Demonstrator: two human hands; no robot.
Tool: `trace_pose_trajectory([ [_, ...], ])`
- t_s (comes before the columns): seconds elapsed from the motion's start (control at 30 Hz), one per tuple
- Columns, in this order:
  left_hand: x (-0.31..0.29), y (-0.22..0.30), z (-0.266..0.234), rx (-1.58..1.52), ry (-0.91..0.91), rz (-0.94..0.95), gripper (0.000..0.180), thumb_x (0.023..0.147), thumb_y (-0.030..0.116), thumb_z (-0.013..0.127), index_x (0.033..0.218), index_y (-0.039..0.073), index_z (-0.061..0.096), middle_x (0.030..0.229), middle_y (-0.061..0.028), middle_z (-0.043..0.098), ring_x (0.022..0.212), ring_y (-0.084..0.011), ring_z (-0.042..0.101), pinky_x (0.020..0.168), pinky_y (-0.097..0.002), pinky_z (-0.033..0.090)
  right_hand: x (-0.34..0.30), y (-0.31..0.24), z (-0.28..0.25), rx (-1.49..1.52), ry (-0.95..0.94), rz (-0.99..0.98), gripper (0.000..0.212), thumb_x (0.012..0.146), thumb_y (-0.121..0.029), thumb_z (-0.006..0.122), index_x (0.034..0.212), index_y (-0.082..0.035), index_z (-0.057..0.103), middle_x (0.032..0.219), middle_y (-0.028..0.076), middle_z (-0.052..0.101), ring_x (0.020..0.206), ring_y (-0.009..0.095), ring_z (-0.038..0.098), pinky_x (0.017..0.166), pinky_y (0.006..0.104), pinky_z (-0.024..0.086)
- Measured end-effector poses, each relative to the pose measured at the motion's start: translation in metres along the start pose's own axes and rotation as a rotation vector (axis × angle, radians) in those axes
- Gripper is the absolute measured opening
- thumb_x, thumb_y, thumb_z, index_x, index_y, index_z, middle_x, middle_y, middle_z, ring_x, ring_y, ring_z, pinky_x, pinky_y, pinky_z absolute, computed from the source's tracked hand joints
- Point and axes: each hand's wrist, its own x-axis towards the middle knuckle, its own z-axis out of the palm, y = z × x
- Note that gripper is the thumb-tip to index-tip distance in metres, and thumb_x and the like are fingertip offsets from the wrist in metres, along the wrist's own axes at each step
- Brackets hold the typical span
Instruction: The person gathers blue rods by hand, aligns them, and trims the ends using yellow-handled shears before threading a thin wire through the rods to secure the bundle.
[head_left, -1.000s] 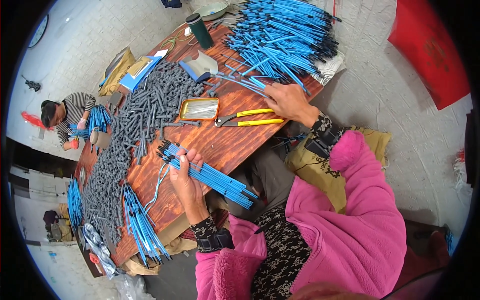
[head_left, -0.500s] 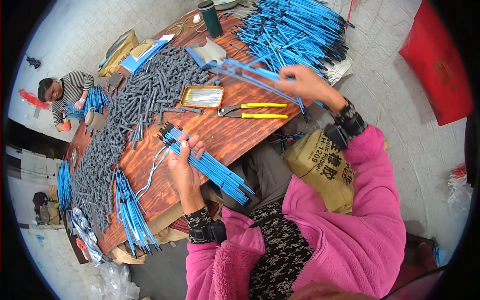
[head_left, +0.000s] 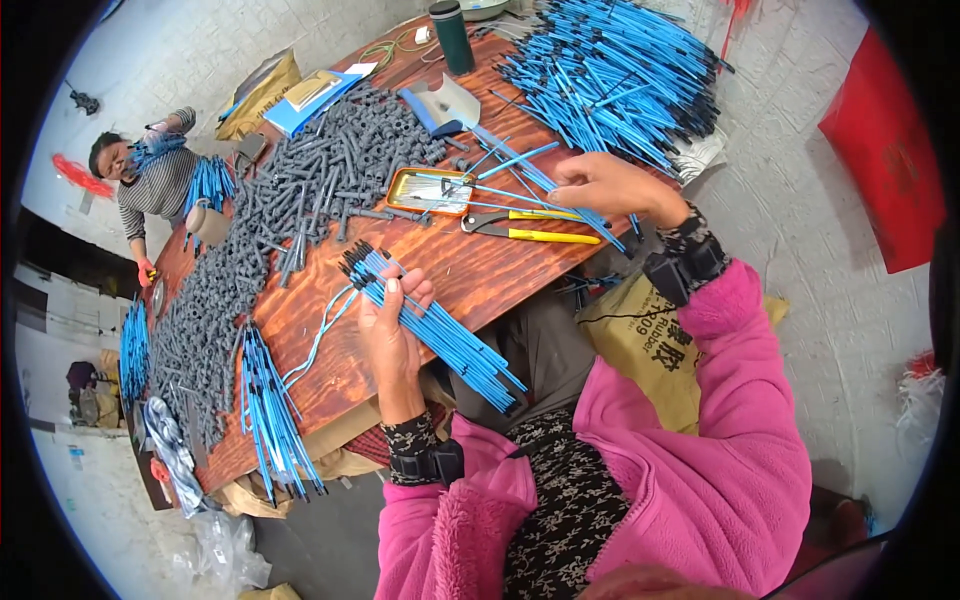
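My left hand [head_left: 393, 325] is closed around a bundle of thin blue rods [head_left: 458, 348] with black ends, the thumb on top; the bundle slants down past the table's near edge toward my lap. Above the table's right side, my right hand [head_left: 615, 187] has curled fingers pinched together at some loose blue rods [head_left: 514, 160]. How many it holds is hidden by the fingers. One black rod end lies across a small orange-rimmed tin [head_left: 391, 192] of thin pale pieces. Yellow-handled pliers [head_left: 552, 237] rest just below those rods.
A big pile of blue rods [head_left: 610, 75] covers the far right. Grey tubular parts [head_left: 340, 140] are heaped along the left. A tied rod bundle [head_left: 270, 410] hangs over the near left edge. A dark green tumbler [head_left: 452, 38] stands far back. Another person [head_left: 165, 180] works at left.
My right hand has come slightly lower, and the rods by it, blurred before, now show sharply, one over the tin. The left hand keeps its bundle. The other person has raised an arm.
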Motion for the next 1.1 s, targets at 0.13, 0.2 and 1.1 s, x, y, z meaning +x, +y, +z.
trace_pose_trajectory([
  [0.13,0.004,0.0,0.0,0.004,0.0,-0.003,0.03,0.097,0.02,0.064,0.12,0.001,0.055,0.104,-0.016,0.069,0.087,-0.0225,0.07,0.08,-0.0357,0.059,-0.007,0.002,-0.011,0.243,-0.05,0.232,0.031,0.091,-0.029,0.062,0.074,-0.004,0.057,0.069,0.004,0.063,0.058,0.011,0.058,0.052,0.0286,0.043],
  [0.2,0.004,-0.001,0.001,0.007,0.009,-0.005,0.03,0.097,0.02,0.064,0.12,0.001,0.055,0.104,-0.0159,0.069,0.087,-0.0225,0.069,0.08,-0.0356,0.059,-0.003,-0.001,-0.011,0.501,0.1,0.161,0.029,0.092,-0.029,0.06,0.076,-0.004,0.059,0.071,0.005,0.065,0.059,0.016,0.061,0.054,0.0313,0.045],
  [1.1,-0.003,0.0,0.003,0.032,-0.002,0.012,0.031,0.097,0.019,0.065,0.121,0.003,0.055,0.105,-0.0152,0.069,0.09,-0.023,0.069,0.082,-0.037,0.058,-0.047,0.097,0.035,-0.55,0.733,0.265,0.027,0.085,-0.028,0.072,0.091,-0.004,0.059,0.084,0.013,0.065,0.071,0.032,0.064,0.063,0.0428,0.05],
])
